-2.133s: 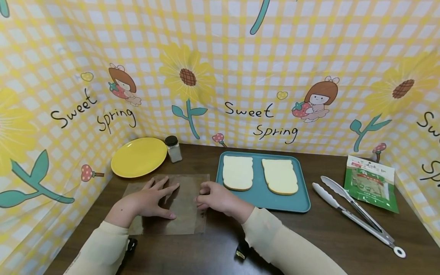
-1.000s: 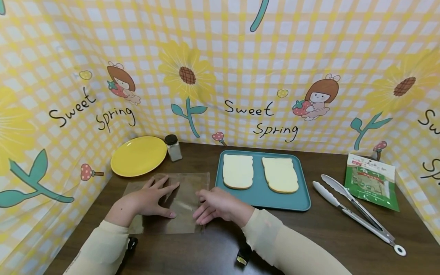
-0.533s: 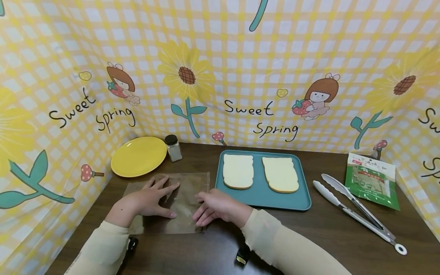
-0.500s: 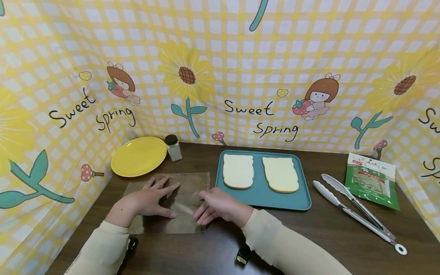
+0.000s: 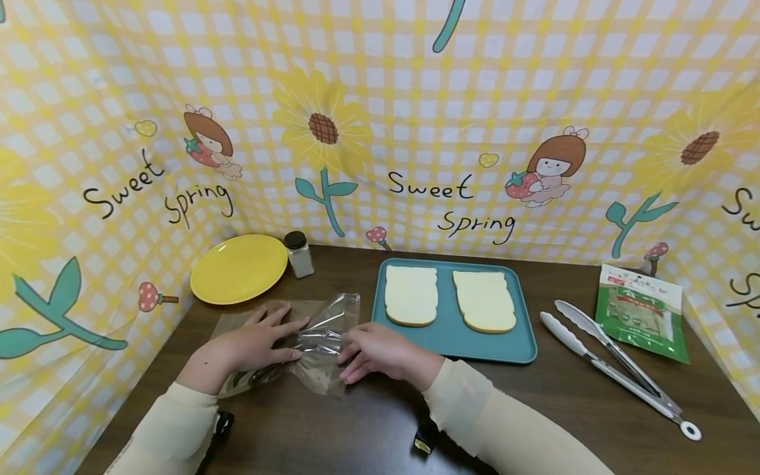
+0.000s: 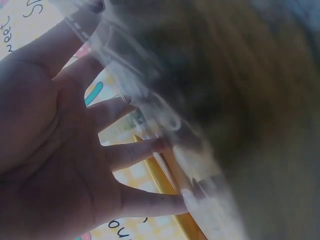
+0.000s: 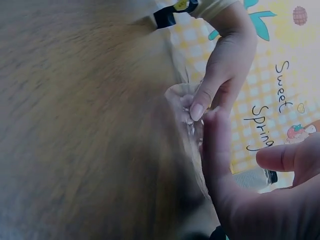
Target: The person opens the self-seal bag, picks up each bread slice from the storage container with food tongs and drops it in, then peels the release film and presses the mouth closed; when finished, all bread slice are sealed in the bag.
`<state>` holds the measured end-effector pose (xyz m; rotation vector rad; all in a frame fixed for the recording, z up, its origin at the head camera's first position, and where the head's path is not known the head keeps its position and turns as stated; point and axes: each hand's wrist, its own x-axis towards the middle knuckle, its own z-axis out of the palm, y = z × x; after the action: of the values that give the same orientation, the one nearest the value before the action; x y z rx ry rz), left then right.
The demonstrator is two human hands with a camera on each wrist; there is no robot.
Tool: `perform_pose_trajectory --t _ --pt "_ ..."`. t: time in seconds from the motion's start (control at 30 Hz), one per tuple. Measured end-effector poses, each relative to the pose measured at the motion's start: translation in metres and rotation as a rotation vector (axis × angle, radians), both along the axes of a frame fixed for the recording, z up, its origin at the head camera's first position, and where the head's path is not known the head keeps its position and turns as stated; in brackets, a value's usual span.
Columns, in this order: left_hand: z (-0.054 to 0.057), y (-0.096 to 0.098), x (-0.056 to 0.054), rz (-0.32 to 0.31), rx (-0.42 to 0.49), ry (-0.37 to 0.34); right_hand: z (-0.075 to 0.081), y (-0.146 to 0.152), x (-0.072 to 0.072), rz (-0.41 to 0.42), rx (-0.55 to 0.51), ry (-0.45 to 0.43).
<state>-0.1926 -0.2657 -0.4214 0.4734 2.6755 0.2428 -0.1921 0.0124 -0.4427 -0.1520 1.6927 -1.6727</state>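
A clear plastic bag point(image 5: 323, 379) lies on the table at the left, its film gathered into shiny folds between my two hands. My left hand point(image 5: 240, 346) rests over the bag with fingers spread and mostly straight. In the left wrist view, the fingers of my left hand point(image 6: 60, 130) reach to the film. My right hand point(image 5: 380, 353) pinches the bag near its right edge, where the folds converge at the fingertips. In the right wrist view, the fingertips of my right hand point(image 7: 217, 150) come right up to the crumpled film point(image 7: 185, 107) beside the left thumb.
Behind the left hand stand a yellow plate point(image 5: 237, 270) and a black-lidded shaker jar point(image 5: 299, 256). A teal tray point(image 5: 439, 343) bears two bread slices point(image 5: 411, 295). Farther right lie tongs point(image 5: 617, 376) and a green food packet point(image 5: 642, 313). A checked cloth point(image 5: 410, 132) hangs around the table.
The bag's flat film has become bunched and wrinkled, with its right part lifted. My right hand shifts slightly right at that edge; my left hand stays nearly in place.
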Motion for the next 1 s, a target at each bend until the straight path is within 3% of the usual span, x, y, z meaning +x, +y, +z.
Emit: perform_pose_trajectory --t 0.2,0.4,0.63,1.0 --pt "0.002 0.001 0.001 -0.011 -0.014 0.013 -0.001 0.000 -0.007 0.012 -0.048 -0.101" --pt "0.002 0.001 0.002 0.002 -0.003 -0.010 -0.005 -0.002 -0.011 0.007 -0.052 -0.132" --pt "0.002 0.002 0.003 0.024 -0.007 -0.040 -0.007 -0.013 -0.009 0.006 0.001 -0.082" --pt "0.007 0.001 0.003 0.020 0.009 -0.022 -0.004 -0.020 -0.005 -0.005 0.076 0.032"
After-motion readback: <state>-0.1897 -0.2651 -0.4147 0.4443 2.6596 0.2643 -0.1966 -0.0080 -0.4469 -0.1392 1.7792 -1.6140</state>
